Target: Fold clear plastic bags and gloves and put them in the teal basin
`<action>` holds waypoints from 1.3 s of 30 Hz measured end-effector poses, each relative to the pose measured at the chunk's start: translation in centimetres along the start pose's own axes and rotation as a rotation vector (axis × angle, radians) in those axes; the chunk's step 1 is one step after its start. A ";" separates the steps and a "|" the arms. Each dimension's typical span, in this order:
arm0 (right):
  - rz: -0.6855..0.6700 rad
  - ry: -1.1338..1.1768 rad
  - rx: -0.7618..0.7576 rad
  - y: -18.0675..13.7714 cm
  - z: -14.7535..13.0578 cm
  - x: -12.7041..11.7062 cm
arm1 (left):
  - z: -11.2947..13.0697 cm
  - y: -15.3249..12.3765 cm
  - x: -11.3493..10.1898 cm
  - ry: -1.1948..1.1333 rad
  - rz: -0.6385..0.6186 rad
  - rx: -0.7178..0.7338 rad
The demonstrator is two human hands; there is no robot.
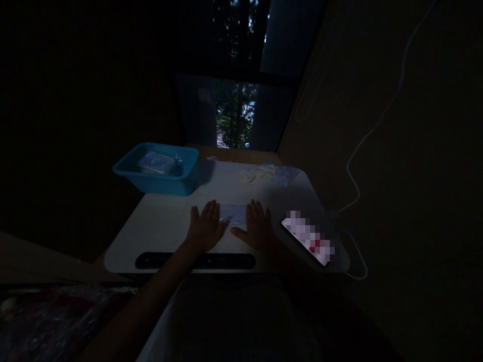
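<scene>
One left hand, one right hand, fingers loosely spread, partly hide one dim film; right of it, one phone.

Packet lies between left hand and right hand; tub behind left; phone right.

The left hand and right hand are closing off both ends of the packet. Beyond the packet, bare table is leaving a passage, pale discs bounding it farther back. A blue basin is blocking the way beyond and left of it; a phone is obstructing its right.
</scene>
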State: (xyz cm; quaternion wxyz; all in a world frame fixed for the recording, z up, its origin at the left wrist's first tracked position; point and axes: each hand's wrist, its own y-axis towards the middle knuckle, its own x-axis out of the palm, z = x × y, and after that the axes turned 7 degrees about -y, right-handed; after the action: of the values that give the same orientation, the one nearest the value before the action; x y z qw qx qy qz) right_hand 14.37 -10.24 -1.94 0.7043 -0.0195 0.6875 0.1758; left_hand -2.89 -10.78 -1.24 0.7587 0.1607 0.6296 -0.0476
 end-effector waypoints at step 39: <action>-0.182 0.367 0.130 5.0 2.8 -2.0 | -0.2 -0.1 0.2 -0.022 0.038 0.025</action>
State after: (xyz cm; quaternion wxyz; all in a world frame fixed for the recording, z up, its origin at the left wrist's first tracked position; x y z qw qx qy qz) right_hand 15.69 -5.19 1.21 0.5799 -0.0674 0.8096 0.0603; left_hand -3.05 -10.81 -1.47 0.7642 0.1815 0.6174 -0.0431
